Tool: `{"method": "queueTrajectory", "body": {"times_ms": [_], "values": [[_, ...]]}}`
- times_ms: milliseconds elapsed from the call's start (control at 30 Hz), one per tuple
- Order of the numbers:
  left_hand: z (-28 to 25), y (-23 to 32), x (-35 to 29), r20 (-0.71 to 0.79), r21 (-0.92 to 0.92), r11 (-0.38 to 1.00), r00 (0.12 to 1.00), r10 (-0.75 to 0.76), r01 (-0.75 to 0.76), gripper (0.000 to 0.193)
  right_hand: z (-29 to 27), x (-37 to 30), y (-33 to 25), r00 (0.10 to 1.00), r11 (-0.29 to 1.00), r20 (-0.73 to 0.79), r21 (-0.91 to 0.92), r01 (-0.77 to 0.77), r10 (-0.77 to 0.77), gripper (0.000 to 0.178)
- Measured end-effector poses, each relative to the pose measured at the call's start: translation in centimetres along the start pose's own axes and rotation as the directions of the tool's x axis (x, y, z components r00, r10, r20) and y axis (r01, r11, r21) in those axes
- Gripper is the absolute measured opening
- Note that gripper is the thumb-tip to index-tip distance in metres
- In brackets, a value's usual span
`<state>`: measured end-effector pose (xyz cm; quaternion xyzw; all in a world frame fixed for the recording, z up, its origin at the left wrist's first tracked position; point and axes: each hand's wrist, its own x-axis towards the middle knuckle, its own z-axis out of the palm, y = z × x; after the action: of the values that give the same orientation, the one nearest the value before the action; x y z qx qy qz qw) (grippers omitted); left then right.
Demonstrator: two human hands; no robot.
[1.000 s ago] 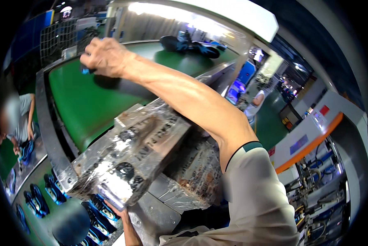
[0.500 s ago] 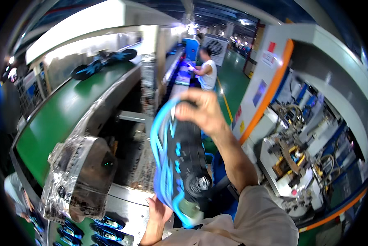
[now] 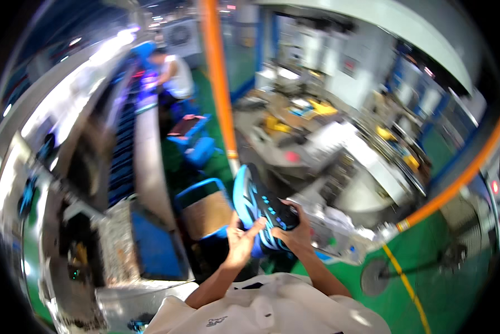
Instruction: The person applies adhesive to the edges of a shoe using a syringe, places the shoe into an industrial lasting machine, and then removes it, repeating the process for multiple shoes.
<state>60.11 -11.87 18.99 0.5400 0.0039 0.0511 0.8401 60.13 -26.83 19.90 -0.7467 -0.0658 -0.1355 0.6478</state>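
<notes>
A black sneaker [image 3: 265, 207] with a blue sole and light blue marks is held in front of my chest, tilted, its toe pointing up and away. My left hand [image 3: 243, 240] grips its left side along the blue sole, thumb laid across the edge. Around the heel end, my right hand [image 3: 296, 229] is closed, fingers at the back of the shoe. The shoe's far underside is hidden from view.
A large machine [image 3: 339, 139] with an orange-edged frame [image 3: 219, 83] stands ahead and right. Blue crates [image 3: 205, 209] sit on the green floor to the left, beside a long conveyor line [image 3: 144, 150]. Farther off, a person in a white top [image 3: 177, 78] works there.
My view has swung right, from the conveyor toward the machine. The shoe is now lower and nearer my chest, and my right hand has shifted from its upper end to the heel end.
</notes>
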Motion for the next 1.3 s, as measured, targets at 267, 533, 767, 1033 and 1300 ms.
{"method": "queueTrajectory", "body": {"times_ms": [267,533,767,1033,1300], "values": [[18.3,-6.2,4.5,0.4,0.201,0.975,0.901,-0.168,0.092,0.064,-16.7,-0.3,6.4,0.891,0.851,-0.342,0.519,-0.086,0.298,0.074],[34.6,-20.9,12.4,0.548,0.427,0.898,0.759,-0.351,0.106,0.068,-34.2,-6.0,9.2,0.602,0.984,-0.788,0.177,0.028,0.125,0.077],[47.1,-34.8,23.5,0.209,0.885,0.465,0.923,-0.325,-0.037,0.094,-39.2,-7.9,4.4,0.409,0.98,-0.912,-0.048,-0.192,0.036,0.083],[38.2,-31.0,32.1,0.12,0.832,0.538,0.904,-0.41,0.134,0.055,-39.6,2.3,4.1,0.424,0.908,-0.904,-0.216,-0.358,-0.047,0.061],[18.4,-12.7,24.5,0.22,0.202,0.737,0.704,-0.675,0.645,0.041,-38.1,31.4,9.7,0.778,0.452,-0.504,-0.634,-0.628,0.374,0.055]]}}
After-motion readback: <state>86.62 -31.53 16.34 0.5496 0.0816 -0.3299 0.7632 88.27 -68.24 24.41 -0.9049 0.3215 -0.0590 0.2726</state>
